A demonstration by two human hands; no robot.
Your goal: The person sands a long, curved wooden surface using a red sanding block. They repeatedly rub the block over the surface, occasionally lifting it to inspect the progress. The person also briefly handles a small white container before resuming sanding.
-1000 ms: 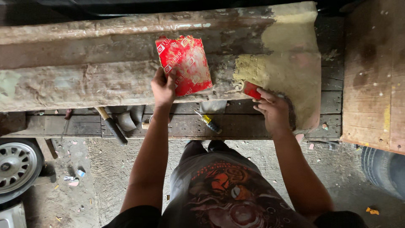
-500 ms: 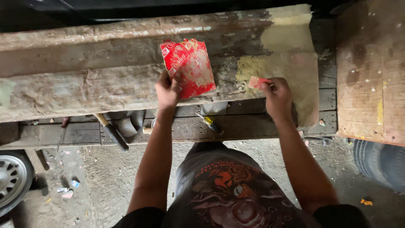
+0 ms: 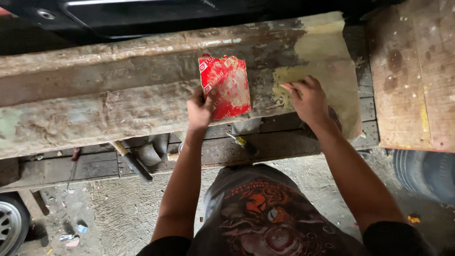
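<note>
Two hands on a long filler-smeared panel

Rough concrete floor (image 3: 118, 208) runs below a dark slatted wooden table (image 3: 265, 147), and across that table lies a long, worn grey-brown panel (image 3: 95, 104) streaked with old paint, its right end covered in pale yellow filler (image 3: 327, 57). Beside it on the right sits a bare plywood board (image 3: 412, 76), with a black tyre (image 3: 426, 173) under its edge. At the lower left corner a silver wheel rim (image 3: 9, 227) shows. Left hand (image 3: 200, 108) rests on the panel with its grip clamped on the lower edge of a crumpled red sheet of card (image 3: 225, 85), holding it flat against the surface. Right hand (image 3: 308, 97) presses on the filler patch, fingers together on something small; what it is I cannot tell. A wooden-handled tool (image 3: 132, 163) and a yellow-handled screwdriver (image 3: 241, 142) lie on the table slats under the panel
</note>
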